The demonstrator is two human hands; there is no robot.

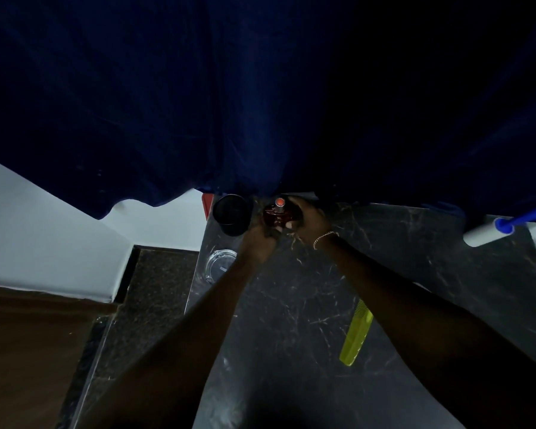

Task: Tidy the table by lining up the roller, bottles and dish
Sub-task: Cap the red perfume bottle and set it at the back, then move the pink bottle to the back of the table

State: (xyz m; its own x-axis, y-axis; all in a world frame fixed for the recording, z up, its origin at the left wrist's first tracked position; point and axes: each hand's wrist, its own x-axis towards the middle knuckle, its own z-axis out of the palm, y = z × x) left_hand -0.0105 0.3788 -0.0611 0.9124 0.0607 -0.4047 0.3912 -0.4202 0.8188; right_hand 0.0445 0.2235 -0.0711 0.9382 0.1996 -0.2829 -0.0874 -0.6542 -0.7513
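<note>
A small dark red bottle (277, 215) with an orange-red top stands at the far edge of the dark marble table (291, 305). My left hand (259, 239) grips it from the near left side. My right hand (310, 219), a thin bracelet at its wrist, wraps around its right side. A clear glass dish (219, 264) sits near the table's left edge, partly behind my left forearm. The lint roller (489, 232), white with a blue handle, lies at the far right, its handle running out of view.
A black cup (232, 214) stands just left of the bottle. A yellow-green comb (356, 334) lies on the table under my right forearm. A dark blue curtain (260, 103) hangs over the far edge. The floor drops off at left.
</note>
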